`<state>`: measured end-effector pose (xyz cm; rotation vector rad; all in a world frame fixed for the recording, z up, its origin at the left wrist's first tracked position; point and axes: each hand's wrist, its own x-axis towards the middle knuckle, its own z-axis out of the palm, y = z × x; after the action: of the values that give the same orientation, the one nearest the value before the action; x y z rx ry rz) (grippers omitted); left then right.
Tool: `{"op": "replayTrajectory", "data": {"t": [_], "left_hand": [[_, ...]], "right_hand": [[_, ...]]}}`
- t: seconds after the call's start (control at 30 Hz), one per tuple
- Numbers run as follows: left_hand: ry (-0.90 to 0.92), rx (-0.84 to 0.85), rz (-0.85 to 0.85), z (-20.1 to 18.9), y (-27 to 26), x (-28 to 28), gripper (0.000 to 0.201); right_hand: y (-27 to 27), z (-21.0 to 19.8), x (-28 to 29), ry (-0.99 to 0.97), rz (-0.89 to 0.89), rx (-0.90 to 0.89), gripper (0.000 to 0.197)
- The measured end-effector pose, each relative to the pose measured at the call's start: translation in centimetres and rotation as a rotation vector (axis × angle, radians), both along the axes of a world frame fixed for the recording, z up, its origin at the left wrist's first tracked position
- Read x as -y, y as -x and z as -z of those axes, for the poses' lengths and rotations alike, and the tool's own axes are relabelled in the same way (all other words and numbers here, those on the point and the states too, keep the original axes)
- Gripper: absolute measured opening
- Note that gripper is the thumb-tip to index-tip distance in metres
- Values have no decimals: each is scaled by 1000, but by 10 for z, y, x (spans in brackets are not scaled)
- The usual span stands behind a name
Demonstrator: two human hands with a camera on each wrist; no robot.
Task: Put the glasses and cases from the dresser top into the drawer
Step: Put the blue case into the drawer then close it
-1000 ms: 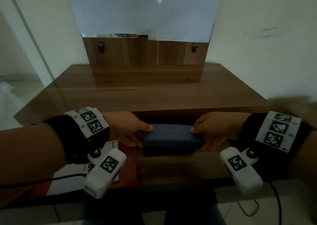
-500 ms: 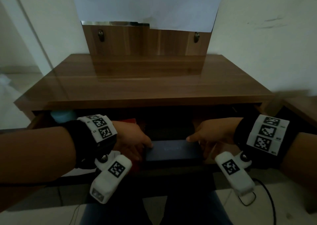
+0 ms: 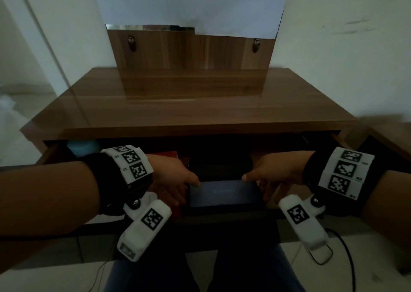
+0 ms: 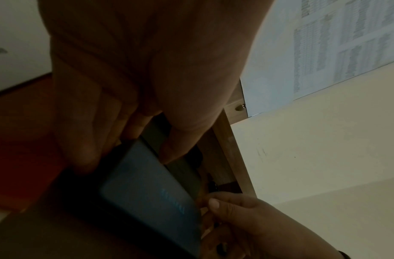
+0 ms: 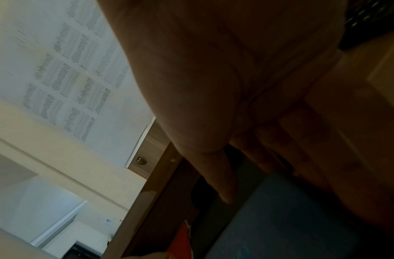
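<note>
Hands, left hand (image 3: 171,178) and right hand (image 3: 278,173), grip the blue case (image 3: 224,192) ends inside the drawer (image 3: 53,151); dresser top (image 3: 189,111) looks cleared, nearly done.

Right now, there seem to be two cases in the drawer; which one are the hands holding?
The blue case, nearer the drawer's front. The left hand and right hand grip its two ends; the darker case behind it lies untouched.

1. Blue case (image 3: 224,192): faint pale lettering on lid, too blurred to read.
2. Paper (image 4: 337,43) on wall: printed columns, illegible.
3. Wrist bands (image 3: 131,162): square black-and-white markers, small digits unreadable.
</note>
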<state>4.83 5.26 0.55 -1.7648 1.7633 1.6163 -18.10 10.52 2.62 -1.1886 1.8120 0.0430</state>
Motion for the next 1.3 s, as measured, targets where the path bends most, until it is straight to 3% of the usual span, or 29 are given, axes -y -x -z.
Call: {"op": "replayTrajectory", "data": {"t": [0.13, 0.27, 0.4, 0.53, 0.63, 1.07, 1.2, 1.3], "left_hand": [[31, 1, 43, -12, -2, -1, 40], [102, -38, 132, -32, 3, -9, 18], [132, -119, 287, -33, 11, -21, 32], [134, -108, 490, -29, 16, -36, 37], [154, -83, 598, -29, 18, -45, 39], [334, -33, 697, -31, 24, -52, 17], [374, -6, 713, -30, 24, -47, 31], [422, 5, 728, -29, 24, -43, 23]], "right_hand": [[3, -8, 1, 33, -30, -12, 44], [-1, -21, 2, 92, -29, 28, 40], [-16, -24, -3, 145, -104, 103, 27], [-27, -16, -14, 105, -281, 203, 33], [-34, -12, -19, 74, -343, 224, 26], [-38, -7, -17, 86, -348, 254, 16], [-41, -4, -16, 89, -336, 250, 14], [-42, -2, -15, 120, -328, 251, 15]]}}
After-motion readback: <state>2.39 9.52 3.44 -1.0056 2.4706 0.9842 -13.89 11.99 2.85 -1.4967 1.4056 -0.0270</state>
